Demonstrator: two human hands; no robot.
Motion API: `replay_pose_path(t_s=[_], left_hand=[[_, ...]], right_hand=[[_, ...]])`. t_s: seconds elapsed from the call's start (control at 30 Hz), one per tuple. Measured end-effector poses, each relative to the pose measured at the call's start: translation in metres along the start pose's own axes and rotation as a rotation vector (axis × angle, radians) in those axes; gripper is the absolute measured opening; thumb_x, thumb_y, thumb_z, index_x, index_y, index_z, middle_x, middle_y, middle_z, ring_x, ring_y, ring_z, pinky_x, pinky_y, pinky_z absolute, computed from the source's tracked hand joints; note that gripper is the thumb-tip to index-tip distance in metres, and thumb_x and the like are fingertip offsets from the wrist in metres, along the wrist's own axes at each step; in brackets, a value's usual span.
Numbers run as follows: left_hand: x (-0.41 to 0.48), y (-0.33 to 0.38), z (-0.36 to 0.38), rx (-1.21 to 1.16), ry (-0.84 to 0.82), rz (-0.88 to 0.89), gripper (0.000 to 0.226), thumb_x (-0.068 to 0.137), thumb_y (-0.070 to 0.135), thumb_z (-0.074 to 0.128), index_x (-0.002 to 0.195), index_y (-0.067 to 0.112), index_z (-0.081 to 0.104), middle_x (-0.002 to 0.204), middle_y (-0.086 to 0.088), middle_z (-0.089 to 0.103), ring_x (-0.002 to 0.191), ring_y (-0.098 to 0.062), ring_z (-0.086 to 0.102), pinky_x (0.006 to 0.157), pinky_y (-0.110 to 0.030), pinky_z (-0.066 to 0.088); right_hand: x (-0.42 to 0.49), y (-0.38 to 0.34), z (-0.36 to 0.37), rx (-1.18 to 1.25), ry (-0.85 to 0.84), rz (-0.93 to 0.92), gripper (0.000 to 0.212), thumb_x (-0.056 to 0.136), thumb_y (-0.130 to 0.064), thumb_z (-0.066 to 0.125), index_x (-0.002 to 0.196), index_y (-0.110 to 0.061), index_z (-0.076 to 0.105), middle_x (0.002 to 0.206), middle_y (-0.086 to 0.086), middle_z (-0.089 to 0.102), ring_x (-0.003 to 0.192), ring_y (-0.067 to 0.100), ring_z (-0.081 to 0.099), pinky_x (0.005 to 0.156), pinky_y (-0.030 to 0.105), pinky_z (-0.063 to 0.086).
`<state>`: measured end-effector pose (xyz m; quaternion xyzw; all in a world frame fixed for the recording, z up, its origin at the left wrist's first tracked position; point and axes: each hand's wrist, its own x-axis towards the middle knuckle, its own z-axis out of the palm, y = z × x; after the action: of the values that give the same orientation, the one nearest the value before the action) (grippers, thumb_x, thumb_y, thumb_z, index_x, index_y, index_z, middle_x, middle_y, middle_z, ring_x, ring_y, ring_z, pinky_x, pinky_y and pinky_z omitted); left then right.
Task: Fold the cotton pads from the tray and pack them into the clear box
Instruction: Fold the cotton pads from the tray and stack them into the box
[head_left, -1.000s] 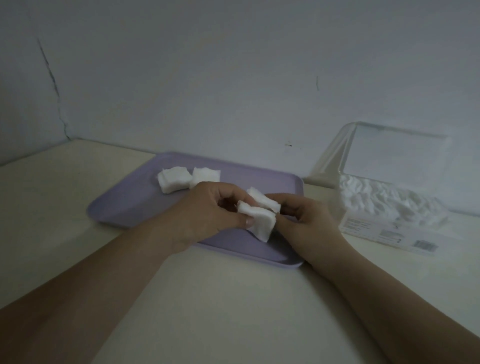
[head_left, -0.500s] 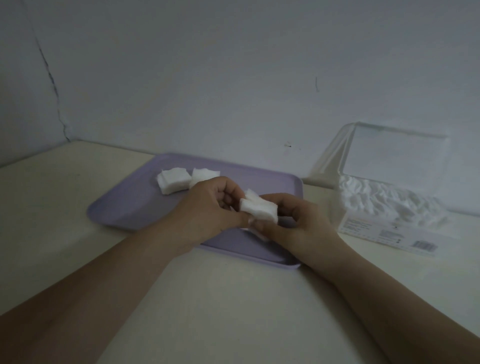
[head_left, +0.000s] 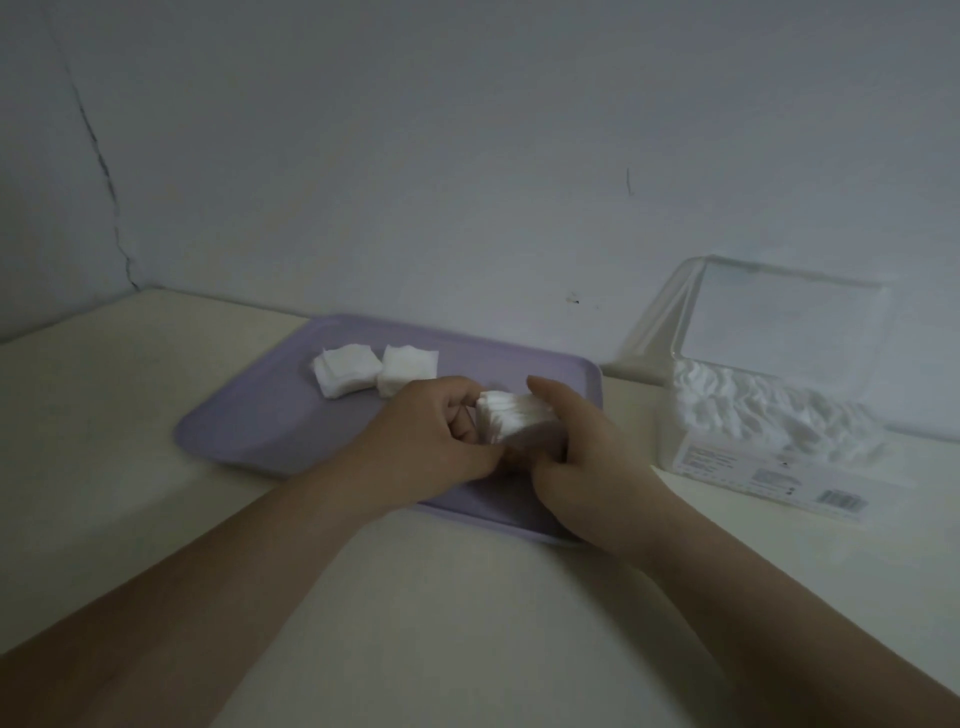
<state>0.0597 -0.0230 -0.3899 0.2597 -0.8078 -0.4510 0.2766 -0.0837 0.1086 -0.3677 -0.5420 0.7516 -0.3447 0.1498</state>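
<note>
- Fingers (head_left: 549, 399): those of both the left hand (head_left: 431, 441) and the right hand (head_left: 582, 460) are curled round one small white bundle of cotton pads (head_left: 511, 418), pinching it from either side. Neither hand is released.
- Location of the bundle: centre of the frame, held just above the near right part of the tray (head_left: 249, 426). Whether it touches the tray cannot be told.
- Handling, as judged: very light, soft and compressible, with layered edges showing along the top (several sheets, count not legible). It should spring open if pressure is eased, and single sheets could slip out of the fold.
- Recommended hold: across the flat faces near the open edges, so that the fold stays closed. A light pinch should suffice, since crushing would deform it.
- Remaining stock: two loose stacks (head_left: 345, 370) lie side by side, left of centre, at the far side of the tray.
- Destination: the clear box (head_left: 753, 462) stands at the right of the frame on the worktop (head_left: 467, 597), lid (head_left: 779, 322) raised, and appears nearly full of white pads.
</note>
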Motion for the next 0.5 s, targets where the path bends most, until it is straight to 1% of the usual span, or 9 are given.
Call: replay_pose_path(t_s=[0.1,0.17,0.2,0.27,0.3,0.33,0.37,0.43,0.5], left_hand=[[0.001,0.002,0.0,-0.024,-0.034,0.007,0.035,0.069,0.032,0.084,0.101,0.023,0.072,0.071,-0.007,0.065,0.062,-0.018,0.054,0.063,-0.036,0.044],[0.002,0.0,0.0,-0.021,-0.043,0.001,0.038,0.07,0.041,0.084,0.104,0.028,0.072,0.087,-0.012,0.076,0.078,-0.035,0.07,0.074,-0.05,0.056],[0.002,0.0,0.0,-0.021,-0.042,0.003,0.037,0.072,0.042,0.083,0.104,0.028,0.071,0.092,-0.012,0.077,0.087,-0.038,0.072,0.081,-0.055,0.058],[0.001,0.001,0.001,-0.002,-0.028,0.012,0.037,0.072,0.045,0.081,0.103,0.026,0.071,0.092,-0.01,0.077,0.09,-0.036,0.074,0.085,-0.06,0.057],[0.0,0.003,0.0,0.023,-0.015,0.015,0.038,0.071,0.047,0.078,0.101,0.025,0.07,0.091,-0.012,0.077,0.085,-0.031,0.074,0.085,-0.06,0.057],[0.0,0.004,-0.002,0.045,-0.012,0.008,0.038,0.07,0.048,0.075,0.099,0.025,0.071,0.09,-0.014,0.076,0.081,-0.026,0.071,0.085,-0.059,0.057],[-0.001,0.006,-0.004,0.039,-0.024,0.0,0.036,0.07,0.046,0.074,0.099,0.024,0.071,0.091,-0.015,0.075,0.081,-0.024,0.07,0.086,-0.057,0.057],[-0.003,0.008,-0.006,-0.013,-0.069,-0.015,0.029,0.075,0.033,0.075,0.103,0.025,0.073,0.096,-0.013,0.077,0.094,-0.03,0.074,0.092,-0.056,0.058],[-0.002,0.01,-0.01,-0.029,-0.068,-0.035,0.031,0.079,0.019,0.077,0.108,0.028,0.073,0.101,-0.01,0.078,0.097,-0.034,0.073,0.093,-0.052,0.059]], right_hand=[[-0.001,-0.007,0.003,0.073,-0.081,0.057,0.083,0.09,0.002,0.052,0.163,-0.024,0.022,0.164,0.002,0.035,0.149,0.018,0.036,0.118,0.022,0.028],[-0.002,-0.009,0.005,0.163,-0.125,0.076,0.087,0.09,0.007,0.048,0.164,-0.025,0.014,0.165,0.004,0.032,0.151,0.021,0.034,0.123,0.034,0.029],[-0.002,-0.008,0.007,0.199,-0.14,0.081,0.089,0.091,0.009,0.047,0.164,-0.024,0.01,0.165,0.004,0.03,0.151,0.021,0.033,0.123,0.035,0.03],[-0.001,-0.004,0.007,0.22,-0.145,0.084,0.09,0.091,0.011,0.046,0.165,-0.025,0.01,0.161,0.006,0.036,0.141,0.018,0.043,0.113,0.024,0.039],[0.0,-0.001,0.008,0.221,-0.134,0.082,0.089,0.091,0.009,0.047,0.165,-0.027,0.012,0.154,0.007,0.044,0.128,0.017,0.052,0.098,0.015,0.044],[0.0,0.0,0.009,0.217,-0.108,0.072,0.088,0.092,0.006,0.05,0.164,-0.028,0.014,0.149,0.007,0.049,0.118,0.015,0.055,0.085,0.007,0.043],[0.001,0.002,0.009,0.19,-0.07,0.04,0.084,0.094,0.001,0.054,0.164,-0.027,0.018,0.148,0.004,0.051,0.119,0.013,0.056,0.082,0.001,0.039],[0.003,0.006,0.008,0.094,0.02,-0.072,0.073,0.095,-0.011,0.065,0.16,-0.022,0.033,0.148,-0.004,0.051,0.128,0.009,0.052,0.089,-0.006,0.03],[0.008,0.009,0.004,0.06,0.099,-0.157,0.056,0.092,-0.017,0.073,0.145,-0.022,0.054,0.132,-0.01,0.061,0.117,0.005,0.058,0.094,0.003,0.037]])
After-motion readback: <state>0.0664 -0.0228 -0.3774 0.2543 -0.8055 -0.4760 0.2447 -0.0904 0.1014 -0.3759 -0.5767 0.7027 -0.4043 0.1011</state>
